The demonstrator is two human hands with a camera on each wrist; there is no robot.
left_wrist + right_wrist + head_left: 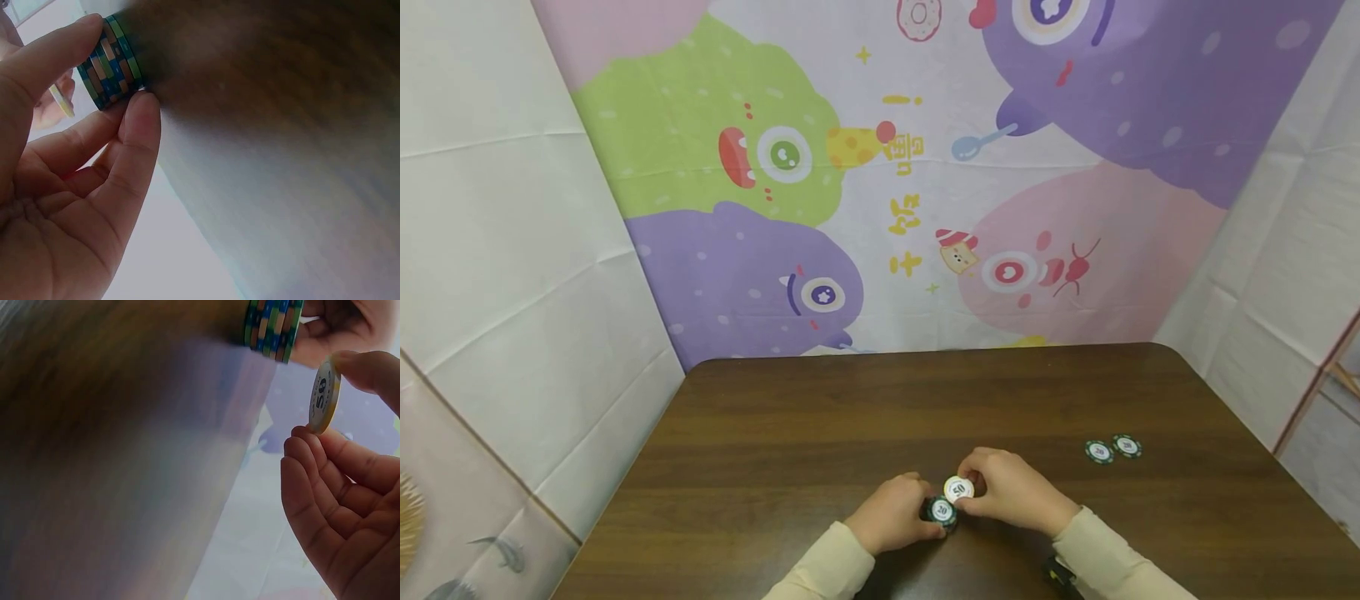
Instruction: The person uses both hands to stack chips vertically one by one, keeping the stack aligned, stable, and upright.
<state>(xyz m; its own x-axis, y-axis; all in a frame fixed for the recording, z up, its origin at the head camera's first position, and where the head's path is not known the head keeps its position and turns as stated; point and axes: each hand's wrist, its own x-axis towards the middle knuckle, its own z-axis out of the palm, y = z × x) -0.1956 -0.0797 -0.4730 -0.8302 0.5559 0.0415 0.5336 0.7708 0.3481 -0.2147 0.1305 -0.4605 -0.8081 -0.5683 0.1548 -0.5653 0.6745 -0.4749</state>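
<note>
A short stack of poker chips [942,511] with a green-edged 20 chip on top stands near the table's front. My left hand [895,512] grips this stack between thumb and fingers. In the left wrist view, the stack [114,65] shows several layers with green, blue and tan edges. My right hand [1011,490] pinches a single white and yellow 50 chip [958,488] by its rim. The right wrist view shows that chip [324,395] held between thumb and fingertips, clear of the table and close to the stack [273,328].
Two green-edged 20 chips [1099,452] [1127,446] lie side by side on the right part of the brown wooden table [820,417]. Behind the table hangs a cloth with cartoon monsters [790,150]; white cloth panels [512,208] stand at the sides.
</note>
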